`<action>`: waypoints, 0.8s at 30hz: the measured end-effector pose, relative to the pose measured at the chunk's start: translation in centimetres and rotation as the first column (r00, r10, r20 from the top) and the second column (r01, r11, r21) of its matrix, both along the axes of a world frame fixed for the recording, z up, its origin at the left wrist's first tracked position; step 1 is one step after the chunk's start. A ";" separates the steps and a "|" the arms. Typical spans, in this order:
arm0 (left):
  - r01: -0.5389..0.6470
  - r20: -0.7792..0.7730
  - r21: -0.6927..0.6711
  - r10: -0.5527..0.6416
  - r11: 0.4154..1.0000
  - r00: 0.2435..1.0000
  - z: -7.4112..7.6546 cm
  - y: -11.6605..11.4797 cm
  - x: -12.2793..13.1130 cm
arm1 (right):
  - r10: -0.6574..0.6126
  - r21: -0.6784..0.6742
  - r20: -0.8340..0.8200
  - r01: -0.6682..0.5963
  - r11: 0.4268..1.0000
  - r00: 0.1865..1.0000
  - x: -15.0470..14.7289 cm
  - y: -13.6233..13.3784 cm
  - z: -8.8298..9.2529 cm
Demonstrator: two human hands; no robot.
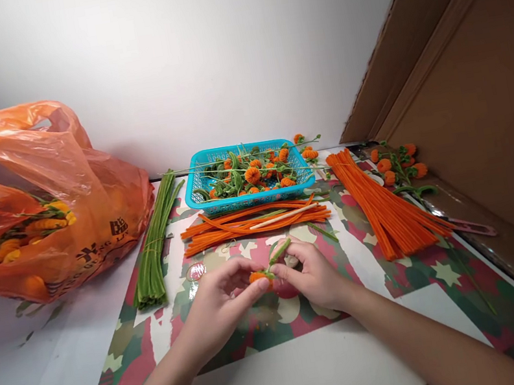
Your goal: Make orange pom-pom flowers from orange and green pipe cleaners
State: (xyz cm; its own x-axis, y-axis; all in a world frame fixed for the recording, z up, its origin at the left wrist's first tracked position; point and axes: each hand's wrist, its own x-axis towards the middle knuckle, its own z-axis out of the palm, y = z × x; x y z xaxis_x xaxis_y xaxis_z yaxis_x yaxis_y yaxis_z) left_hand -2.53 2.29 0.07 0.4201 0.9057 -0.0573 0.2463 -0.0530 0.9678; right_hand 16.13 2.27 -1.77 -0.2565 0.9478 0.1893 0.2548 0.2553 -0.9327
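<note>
My left hand [229,296] is closed around a small orange pipe-cleaner pumpkin [260,277], held over the middle of the table. Close against it, my right hand [309,274] pinches a green pipe cleaner [279,252] at the pumpkin's top. The green piece slants up and to the right out of the fingers. Just beyond my hands lies a loose row of orange pipe cleaners [214,231], with a pale thin stick [285,215] on top. Behind that stands a turquoise basket [253,198] holding several orange pumpkins and green coiled stems.
An orange plastic bag [100,172] with yellow-orange pieces stands at left. A green pipe-cleaner bundle [154,256] lies beside it. At right are an orange pipe-cleaner bundle [383,211], finished pumpkin sprigs [400,163], pink-handled scissors [472,227] and a cardboard wall [475,83].
</note>
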 end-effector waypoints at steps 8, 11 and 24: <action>0.153 0.356 -0.524 0.053 0.838 0.933 -1.3 0.3 0.4 | 0.004 -0.025 -0.033 -0.004 1.000 0.999 0.1 -0.1 -0.1; 0.012 0.272 -0.398 0.105 0.917 0.957 -1.1 0.0 0.6 | -0.013 -0.025 -0.021 0.012 1.000 1.000 0.0 -0.1 -0.1; -0.024 -0.231 0.094 0.045 0.995 0.972 0.0 -0.4 1.2 | -0.025 0.200 0.163 -0.009 0.980 0.986 -0.4 -0.1 -0.3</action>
